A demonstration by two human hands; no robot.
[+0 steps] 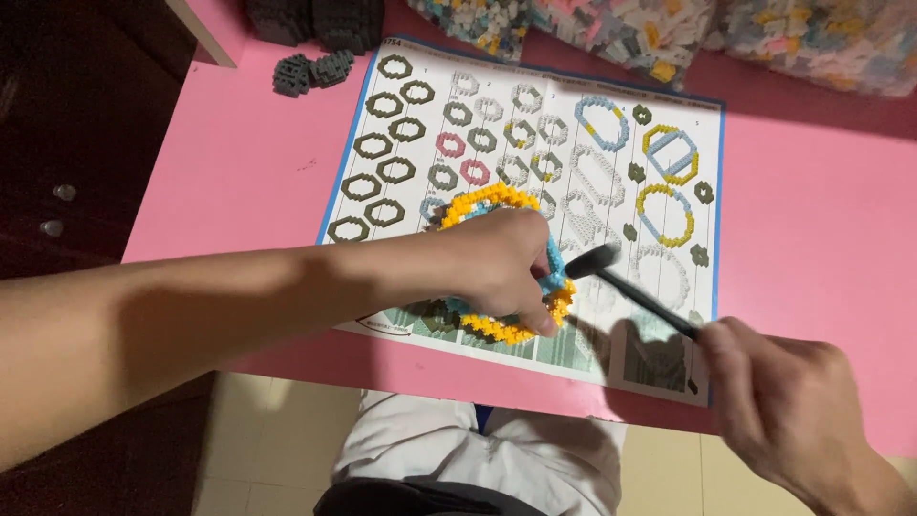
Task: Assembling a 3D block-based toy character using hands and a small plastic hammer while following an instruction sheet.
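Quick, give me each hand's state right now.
Left hand: closed on the yellow and blue brick ring.
Right hand: closed on the black tool.

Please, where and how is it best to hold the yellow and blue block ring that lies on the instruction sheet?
Probably by its outer rim, from above, as the left hand does now: fingers spread over the yellow and blue ring, which lies flat on the instruction sheet. Its open middle and thin band suggest pinching across the rim. That leaves the right side free for the black tool in the right hand.
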